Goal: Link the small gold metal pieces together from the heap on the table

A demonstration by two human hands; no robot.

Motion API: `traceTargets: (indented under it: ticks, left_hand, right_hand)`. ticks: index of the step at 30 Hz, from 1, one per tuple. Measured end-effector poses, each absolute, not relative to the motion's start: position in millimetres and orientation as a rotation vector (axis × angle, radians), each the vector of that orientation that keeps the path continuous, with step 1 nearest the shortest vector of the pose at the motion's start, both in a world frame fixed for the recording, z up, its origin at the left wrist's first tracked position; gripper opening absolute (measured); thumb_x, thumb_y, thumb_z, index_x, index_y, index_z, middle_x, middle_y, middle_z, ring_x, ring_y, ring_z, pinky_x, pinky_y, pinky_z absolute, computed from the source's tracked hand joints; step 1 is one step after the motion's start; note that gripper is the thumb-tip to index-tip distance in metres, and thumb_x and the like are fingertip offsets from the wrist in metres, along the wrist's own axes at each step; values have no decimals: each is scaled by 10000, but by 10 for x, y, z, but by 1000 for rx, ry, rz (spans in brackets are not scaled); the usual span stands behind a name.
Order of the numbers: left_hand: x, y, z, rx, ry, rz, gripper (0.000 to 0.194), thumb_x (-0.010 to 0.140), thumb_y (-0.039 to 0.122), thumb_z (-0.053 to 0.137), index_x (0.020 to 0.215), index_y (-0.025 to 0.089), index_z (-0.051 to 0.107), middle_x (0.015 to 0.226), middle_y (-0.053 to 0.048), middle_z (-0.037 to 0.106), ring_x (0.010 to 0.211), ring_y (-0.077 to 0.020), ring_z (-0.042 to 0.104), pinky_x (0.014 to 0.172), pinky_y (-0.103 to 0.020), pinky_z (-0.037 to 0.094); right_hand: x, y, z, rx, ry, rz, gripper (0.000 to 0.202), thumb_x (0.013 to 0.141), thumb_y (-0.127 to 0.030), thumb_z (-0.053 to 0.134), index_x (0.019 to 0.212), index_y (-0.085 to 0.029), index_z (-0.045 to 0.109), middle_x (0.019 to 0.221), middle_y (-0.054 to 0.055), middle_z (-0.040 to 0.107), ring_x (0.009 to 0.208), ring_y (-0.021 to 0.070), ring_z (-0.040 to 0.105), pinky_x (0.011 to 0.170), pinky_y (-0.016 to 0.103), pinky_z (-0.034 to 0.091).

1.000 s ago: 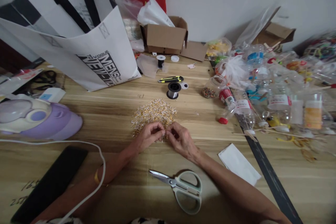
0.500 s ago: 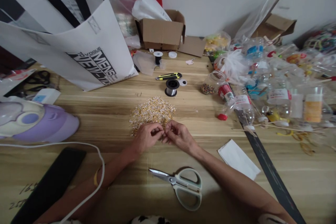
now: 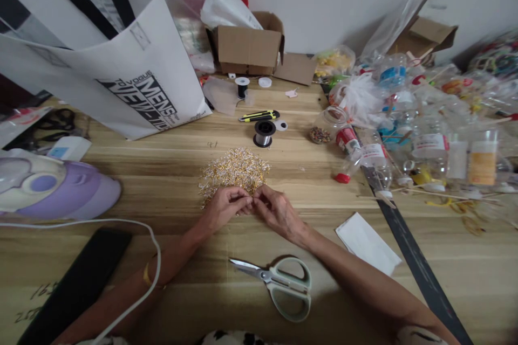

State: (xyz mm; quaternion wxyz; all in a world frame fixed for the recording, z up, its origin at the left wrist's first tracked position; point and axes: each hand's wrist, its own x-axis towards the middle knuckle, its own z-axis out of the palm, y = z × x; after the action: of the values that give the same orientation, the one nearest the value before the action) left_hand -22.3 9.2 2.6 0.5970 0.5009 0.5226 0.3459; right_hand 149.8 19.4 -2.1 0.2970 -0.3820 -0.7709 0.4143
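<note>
A heap of small gold and silver metal pieces (image 3: 234, 167) lies on the wooden table, just beyond my hands. My left hand (image 3: 229, 205) is closed in a pinch at the heap's near edge. Fingertip to fingertip with it, my right hand (image 3: 277, 210) is pinched as well. Whatever sits between the fingertips is too small to make out. Nearer to me, a pair of scissors (image 3: 279, 283) with pale handles lies with its blades pointing left. Behind the heap stands a spool of silvery wire (image 3: 264, 135).
A yellow-black utility knife (image 3: 259, 116) and a dark spool (image 3: 242, 89) lie farther back. A white bag (image 3: 162, 70) and a purple appliance (image 3: 81, 188) stand left. Plastic bottles (image 3: 429, 145) crowd the right, past a folded white paper (image 3: 368, 242). A white cable (image 3: 157, 248) crosses my left forearm.
Both hands stay together by the heap. The fingers have shifted slightly, with the fingertips now meeting more closely. The whole view has moved a little.
</note>
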Motion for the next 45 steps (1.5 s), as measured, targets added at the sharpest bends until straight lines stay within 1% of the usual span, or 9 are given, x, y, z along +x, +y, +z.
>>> traceTargets:
  ticks: [6, 12, 18, 21, 25, 29, 34, 38, 45]
  left_hand:
    - [-235, 78, 32, 1161, 1205, 824, 183, 715, 290, 646, 671, 113, 631, 554, 4, 610, 513, -92, 561, 525, -193, 451]
    - [-223, 67, 23, 1100, 1220, 833, 178, 691, 288, 675, 670, 118, 625, 587, -8, 638, 555, -116, 607, 550, -206, 470]
    - [-223, 64, 1, 1041, 1177, 847, 225, 707, 333, 672, 679, 111, 644, 627, -29, 662, 605, -127, 613, 599, -222, 482]
    - [-227, 73, -39, 1013, 1153, 864, 246, 688, 348, 687, 669, 108, 641, 623, -22, 651, 596, -123, 595, 590, -221, 472]
    - [-235, 81, -47, 1054, 1153, 855, 257, 697, 359, 672, 670, 108, 624, 615, -12, 624, 574, -114, 567, 569, -222, 458]
    - [-218, 65, -15, 1224, 1206, 890, 207, 732, 301, 625, 639, 122, 579, 550, 20, 551, 505, -86, 503, 496, -191, 404]
    - [-158, 15, -35, 1367, 1288, 918, 103, 747, 222, 578, 692, 136, 575, 555, 30, 546, 485, -87, 529, 483, -188, 419]
    - [-140, 2, -57, 1325, 1267, 916, 116, 748, 240, 588, 710, 131, 581, 594, 10, 585, 530, -108, 586, 525, -204, 469]
    - [-183, 55, 1, 1124, 1199, 917, 226, 737, 336, 638, 681, 123, 583, 590, 0, 609, 524, -98, 580, 527, -199, 473]
  right_hand:
    - [1499, 165, -82, -983, -2122, 1010, 69, 892, -160, 433, 871, -172, 497, 725, 15, 592, 614, 107, 539, 583, 196, 388]
    - [1497, 136, -98, -1005, -2239, 830, 72, 919, -162, 405, 881, -174, 465, 740, 23, 584, 593, 107, 520, 570, 202, 374]
    - [1502, 107, -78, -1048, -2494, 498, 77, 925, -139, 388, 886, -162, 450, 760, 34, 576, 595, 117, 521, 533, 212, 332]
    - [1508, 93, -65, -1019, -2635, 298, 69, 917, -124, 404, 935, -158, 461, 856, 52, 592, 619, 123, 532, 492, 221, 285]
    - [1516, 96, -34, -970, -2677, 212, 73, 917, -142, 428, 975, -159, 469, 951, 65, 587, 656, 128, 542, 486, 227, 286]
    - [1512, 114, 25, -1050, -2612, 316, 79, 912, -134, 420, 927, -161, 493, 898, 68, 571, 655, 130, 533, 511, 223, 317]
    - [1498, 119, 54, -1050, -2304, 774, 91, 925, -146, 392, 871, -170, 461, 764, 25, 567, 628, 110, 524, 578, 202, 376]
    - [1495, 128, 41, -1069, -2117, 1021, 76, 911, -166, 415, 854, -176, 465, 655, -17, 555, 530, 87, 496, 528, 183, 365]
    - [1490, 194, 10, -1077, -1919, 1233, 66, 886, -190, 436, 891, -173, 499, 655, -8, 583, 547, 100, 537, 532, 194, 406]
